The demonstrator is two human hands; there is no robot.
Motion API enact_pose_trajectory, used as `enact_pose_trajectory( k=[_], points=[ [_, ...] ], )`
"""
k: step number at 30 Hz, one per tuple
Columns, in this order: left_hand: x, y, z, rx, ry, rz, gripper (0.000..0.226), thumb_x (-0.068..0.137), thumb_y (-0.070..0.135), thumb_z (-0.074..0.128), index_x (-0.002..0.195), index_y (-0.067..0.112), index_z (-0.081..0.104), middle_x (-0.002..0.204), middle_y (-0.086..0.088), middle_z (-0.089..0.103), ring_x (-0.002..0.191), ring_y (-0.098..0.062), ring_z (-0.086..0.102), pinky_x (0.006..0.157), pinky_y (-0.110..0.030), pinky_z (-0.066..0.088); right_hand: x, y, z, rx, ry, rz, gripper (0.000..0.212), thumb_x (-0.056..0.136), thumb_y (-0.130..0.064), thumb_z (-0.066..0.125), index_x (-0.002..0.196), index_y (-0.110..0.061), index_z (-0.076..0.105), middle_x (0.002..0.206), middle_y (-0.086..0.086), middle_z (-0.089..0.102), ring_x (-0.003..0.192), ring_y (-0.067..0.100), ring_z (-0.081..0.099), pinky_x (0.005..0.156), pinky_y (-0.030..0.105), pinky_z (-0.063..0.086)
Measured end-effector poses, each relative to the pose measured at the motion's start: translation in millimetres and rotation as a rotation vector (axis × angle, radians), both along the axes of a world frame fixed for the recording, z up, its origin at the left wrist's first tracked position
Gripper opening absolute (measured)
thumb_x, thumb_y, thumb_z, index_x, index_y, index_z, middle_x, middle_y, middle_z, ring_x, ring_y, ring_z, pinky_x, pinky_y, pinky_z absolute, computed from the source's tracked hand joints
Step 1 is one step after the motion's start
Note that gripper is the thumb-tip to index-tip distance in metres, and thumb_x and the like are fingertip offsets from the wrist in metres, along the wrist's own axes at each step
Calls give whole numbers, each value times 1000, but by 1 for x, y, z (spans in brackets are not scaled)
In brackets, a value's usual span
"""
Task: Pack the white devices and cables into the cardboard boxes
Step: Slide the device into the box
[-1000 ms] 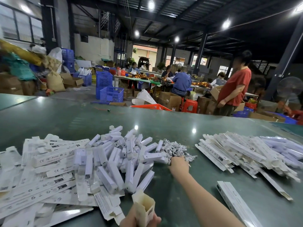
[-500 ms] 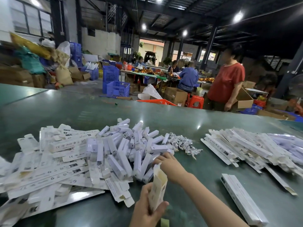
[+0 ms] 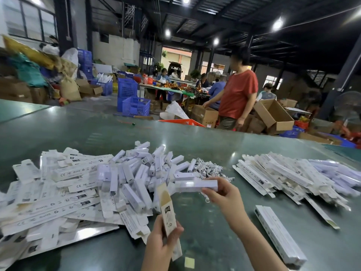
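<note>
The green desk (image 3: 195, 145) carries everything. Across its left part sprawls the pile of flat cartons (image 3: 48, 194), unfolded, many lying roughly left to right. In the middle sits the heap of devices (image 3: 144, 173), white sticks pointing every way, with the tangle of cables (image 3: 210, 169) just beside it on the right. Toward the right edge lies the stack of long packs (image 3: 289, 175), and nearer the near edge two closed boxes (image 3: 279, 233) lie side by side, long axes running from the near right toward the desk's middle.

Now the hands. The left hand (image 3: 160, 243) grips an opened box (image 3: 168, 216) low down, near the near edge, above the desk; its long axis stands nearly upright, open mouth up and tipped slightly away. The right hand (image 3: 222, 194) pinches one device (image 3: 195, 186) by its right end, lying crosswise, its free end pointing left, just above and beside the box's mouth.

My read: this is the loading step, one device about to go in. The next move calls for swinging that stick from level to upright, lining its end with the narrow mouth. A cable seems due after.
</note>
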State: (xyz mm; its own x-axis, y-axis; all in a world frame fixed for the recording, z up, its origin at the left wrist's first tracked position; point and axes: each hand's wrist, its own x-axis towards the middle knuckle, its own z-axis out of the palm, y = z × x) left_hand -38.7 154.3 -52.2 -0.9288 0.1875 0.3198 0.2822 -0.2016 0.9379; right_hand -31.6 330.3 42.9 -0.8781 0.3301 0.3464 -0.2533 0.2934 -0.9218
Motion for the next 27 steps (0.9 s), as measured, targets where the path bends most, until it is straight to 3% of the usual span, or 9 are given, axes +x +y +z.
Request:
enact_pose_trajectory(
  k=[4, 7, 10, 12, 14, 18, 22, 24, 27],
  points=[
    [-1, -1, -4, -33, 19, -11, 63, 66, 70, 64, 98, 16, 56, 80, -4, 65, 69, -14, 61, 69, -19, 47, 19, -5, 9, 147, 131, -83, 40, 80, -3, 71, 102, -37, 66, 84, -6, 69, 72, 3, 60, 67, 12, 47],
    [-1, -2, -9, -51, 48, -27, 39, 81, 47, 60, 104, 17, 54, 82, -4, 65, 73, -21, 60, 72, -25, 47, 28, -9, 9, 278, 215, -175, 51, 72, -5, 79, 102, -42, 60, 80, -12, 67, 67, 2, 59, 68, 9, 47],
    [-2, -3, -14, -36, 57, -29, 46, 78, 51, 59, 107, 16, 54, 83, -4, 65, 74, -20, 61, 73, -25, 48, 34, -13, 14, 384, 310, -206, 52, 68, -2, 79, 98, -42, 63, 76, -14, 65, 69, 0, 58, 69, 7, 46],
    [-2, -2, -15, -15, 54, -44, 50, 76, 53, 60, 108, 15, 54, 83, -3, 65, 74, -22, 61, 74, -30, 49, 37, -17, 18, 431, 371, -195, 54, 70, 7, 75, 103, -34, 65, 85, -17, 67, 76, -4, 59, 73, 7, 45],
    [-4, -1, -16, -16, 73, -58, 50, 75, 54, 62, 106, 16, 55, 82, -3, 65, 74, -21, 61, 74, -31, 49, 41, -24, 26, 316, 378, -169, 50, 74, 5, 72, 103, -35, 67, 87, -15, 69, 79, -3, 61, 75, 10, 47],
    [-4, 1, -16, -45, 79, -110, 56, 66, 68, 68, 97, 22, 59, 83, 2, 68, 76, -8, 63, 75, -17, 47, 50, -43, 54, -29, 441, -102, 31, 74, -24, 66, 93, -48, 72, 73, -12, 70, 60, -4, 57, 60, 10, 47],
    [0, -2, -15, -156, 123, -155, 41, 71, 70, 64, 99, 41, 59, 90, 3, 69, 81, -8, 65, 79, -18, 49, 50, -62, 74, -34, 458, 43, 31, 74, -25, 64, 95, -47, 71, 75, -12, 69, 60, -2, 56, 62, 12, 50],
    [0, -4, -15, -137, 97, -173, 40, 72, 66, 68, 100, 39, 60, 90, 1, 69, 82, -12, 66, 80, -21, 50, 46, -66, 75, -11, 463, 53, 32, 73, -20, 64, 93, -44, 73, 76, -8, 68, 62, -1, 56, 64, 11, 50],
    [-3, -5, -14, -91, 39, -180, 55, 67, 62, 75, 101, 22, 61, 83, -1, 69, 80, -17, 65, 82, -35, 53, 44, -62, 72, 49, 478, 13, 31, 75, -16, 63, 99, -33, 70, 86, 2, 66, 67, -1, 57, 67, 11, 50]
  ],
)
